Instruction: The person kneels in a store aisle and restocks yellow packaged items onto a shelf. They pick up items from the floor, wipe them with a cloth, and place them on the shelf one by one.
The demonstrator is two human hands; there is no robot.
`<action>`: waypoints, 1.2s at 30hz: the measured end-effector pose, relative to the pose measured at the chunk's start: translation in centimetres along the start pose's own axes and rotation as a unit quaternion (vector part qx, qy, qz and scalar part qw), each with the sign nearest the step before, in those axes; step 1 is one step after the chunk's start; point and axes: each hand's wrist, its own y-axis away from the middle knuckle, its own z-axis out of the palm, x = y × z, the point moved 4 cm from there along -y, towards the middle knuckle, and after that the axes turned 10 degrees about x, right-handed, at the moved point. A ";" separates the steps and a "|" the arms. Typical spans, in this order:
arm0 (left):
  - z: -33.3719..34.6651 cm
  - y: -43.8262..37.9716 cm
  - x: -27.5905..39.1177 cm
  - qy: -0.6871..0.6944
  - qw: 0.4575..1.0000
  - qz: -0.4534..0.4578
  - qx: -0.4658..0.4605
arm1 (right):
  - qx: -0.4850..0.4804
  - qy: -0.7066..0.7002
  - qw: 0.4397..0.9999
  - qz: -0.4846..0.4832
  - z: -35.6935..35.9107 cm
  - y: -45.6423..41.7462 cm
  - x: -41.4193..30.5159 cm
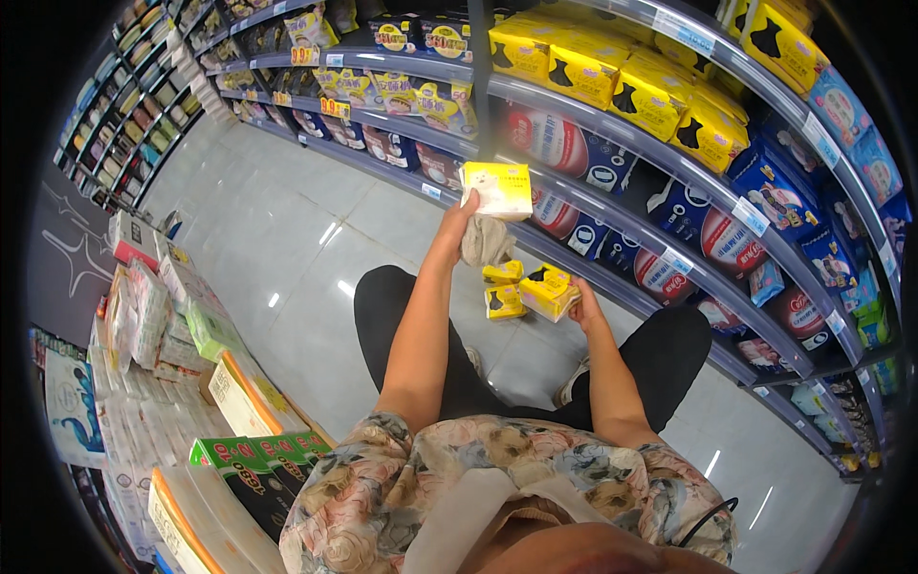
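Observation:
My left hand (455,224) is closed on a yellow and white package (508,188) and on a crumpled beige cloth (488,242) beneath it, both held up before the lower shelves. In my right hand (587,307) is a yellow package with a black dress-shaped print (546,290), held by its right end. Just left of that package, two smaller-looking yellow packs are on the floor, the front one (503,301) close beside it and the other (502,273) behind. My knees are bent and spread on either side of them.
Curved-looking shelves (574,118) run along the right, with yellow packs (649,90) in rows above dark blue packages (688,222). At left, stacked plastic-wrapped packages (154,359) and green and black boxes (262,466) stand near my left side. Grey tiled floor (287,194) lies between.

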 end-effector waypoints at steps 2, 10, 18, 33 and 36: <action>-0.5 0.4 0.4 0.038 0.999 0.015 -0.023 | 0.056 0.045 0.996 0.050 -0.5 -0.5 3.1; 1.3 1.6 2.5 0.175 0.980 0.034 -0.087 | 0.143 0.485 0.863 0.006 -5.6 -5.6 10.6; -0.2 0.8 1.9 0.154 0.985 0.042 -0.069 | 0.033 0.449 0.893 -0.006 -1.8 -2.1 9.1; 0.3 1.8 2.7 0.128 0.989 0.041 -0.054 | 0.053 0.502 0.862 0.038 -2.0 -1.4 8.8; 0.6 1.7 2.6 0.133 0.989 0.037 -0.055 | 0.051 0.495 0.866 0.052 -2.3 -1.4 8.9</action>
